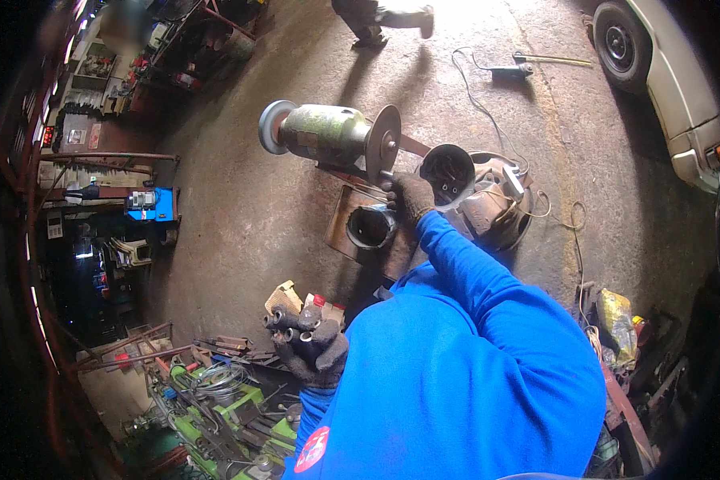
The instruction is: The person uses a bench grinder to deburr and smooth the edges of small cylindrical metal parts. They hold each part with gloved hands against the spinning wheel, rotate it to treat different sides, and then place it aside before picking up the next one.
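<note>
A bench grinder [324,132] with a worn green motor housing stands ahead of me. Its pale wheel [274,126] is on the left and a large dark disc wheel [384,140] on the right. My gloved right hand [414,197] is closed round a small metal piece [386,176], its tip at the lower edge of the dark wheel; whether they touch I cannot tell. Low on the left, my gloved left hand [318,352] grips several short metal tubes [306,338]. A black round container [370,226] stands below the grinder, left of my right hand.
Right of the grinder, a dark round bucket [434,166] holds small metal parts. An angle grinder [510,72] with its cord lies on the floor. A person's legs [380,18] show at the top, a vehicle [680,88] at right. Green machinery [224,416] fills the lower left.
</note>
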### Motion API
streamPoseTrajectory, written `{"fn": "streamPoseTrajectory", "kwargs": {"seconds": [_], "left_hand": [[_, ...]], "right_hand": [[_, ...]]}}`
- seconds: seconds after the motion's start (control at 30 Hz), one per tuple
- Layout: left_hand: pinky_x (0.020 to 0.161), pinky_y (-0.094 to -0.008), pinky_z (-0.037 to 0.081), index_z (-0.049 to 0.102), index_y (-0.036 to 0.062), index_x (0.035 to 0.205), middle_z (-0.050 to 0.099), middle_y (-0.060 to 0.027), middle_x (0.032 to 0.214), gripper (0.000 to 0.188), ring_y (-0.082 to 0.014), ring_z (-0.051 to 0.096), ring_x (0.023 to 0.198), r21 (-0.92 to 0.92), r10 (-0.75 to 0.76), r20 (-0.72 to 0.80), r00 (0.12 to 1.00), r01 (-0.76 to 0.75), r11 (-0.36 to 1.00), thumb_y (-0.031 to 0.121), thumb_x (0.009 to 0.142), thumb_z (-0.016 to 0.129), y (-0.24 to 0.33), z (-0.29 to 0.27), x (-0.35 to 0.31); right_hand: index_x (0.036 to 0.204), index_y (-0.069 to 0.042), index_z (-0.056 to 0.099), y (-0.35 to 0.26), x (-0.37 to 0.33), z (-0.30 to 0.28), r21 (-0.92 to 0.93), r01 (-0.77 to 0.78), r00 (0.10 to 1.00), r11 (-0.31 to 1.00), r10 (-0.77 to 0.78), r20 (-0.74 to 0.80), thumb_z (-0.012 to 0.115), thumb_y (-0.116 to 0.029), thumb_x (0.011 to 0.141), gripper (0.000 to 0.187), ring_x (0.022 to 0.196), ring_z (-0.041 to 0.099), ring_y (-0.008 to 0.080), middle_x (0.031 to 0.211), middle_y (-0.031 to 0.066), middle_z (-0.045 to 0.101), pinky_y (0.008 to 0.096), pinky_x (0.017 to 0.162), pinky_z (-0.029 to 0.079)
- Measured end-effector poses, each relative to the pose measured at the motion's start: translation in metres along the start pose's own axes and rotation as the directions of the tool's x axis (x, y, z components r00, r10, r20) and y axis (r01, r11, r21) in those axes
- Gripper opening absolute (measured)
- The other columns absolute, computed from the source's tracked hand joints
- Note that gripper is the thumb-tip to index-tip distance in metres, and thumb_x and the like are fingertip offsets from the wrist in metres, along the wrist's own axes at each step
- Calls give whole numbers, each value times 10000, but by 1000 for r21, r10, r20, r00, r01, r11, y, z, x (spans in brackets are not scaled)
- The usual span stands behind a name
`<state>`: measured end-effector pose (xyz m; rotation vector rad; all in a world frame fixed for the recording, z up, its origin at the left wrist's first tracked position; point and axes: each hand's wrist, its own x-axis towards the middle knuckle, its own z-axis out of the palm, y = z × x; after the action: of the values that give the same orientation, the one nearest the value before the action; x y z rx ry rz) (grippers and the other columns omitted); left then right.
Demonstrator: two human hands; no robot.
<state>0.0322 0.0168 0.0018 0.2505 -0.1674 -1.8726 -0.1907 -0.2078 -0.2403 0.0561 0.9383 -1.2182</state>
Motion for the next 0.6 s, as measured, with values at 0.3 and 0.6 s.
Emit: {"fn": "streamPoseTrajectory", "kwargs": {"seconds": [0.3,0.6], "left_hand": [[730,-316,571,712,356,1353,632,3,1399,267,-178,598,1119,24,-32,54,998,30,999,247,1129,619,-12,29,18],[769,-329,559,680,345,1350,664,84,1387,242,-170,577,1140,-49,2,79,997,2,999,256,1130,634,-19,32,20]], "right_hand": [[1235,-47,710,5,10,-6,-234,88,996,968,-81,40,677,-178,1028,247,628,615,149,900,79,719,316,530,513],[1321,-37,748,8,21,-9,-189,72,997,979,-73,3,688,-12,975,352,624,613,135,903,66,750,303,545,524]]}}
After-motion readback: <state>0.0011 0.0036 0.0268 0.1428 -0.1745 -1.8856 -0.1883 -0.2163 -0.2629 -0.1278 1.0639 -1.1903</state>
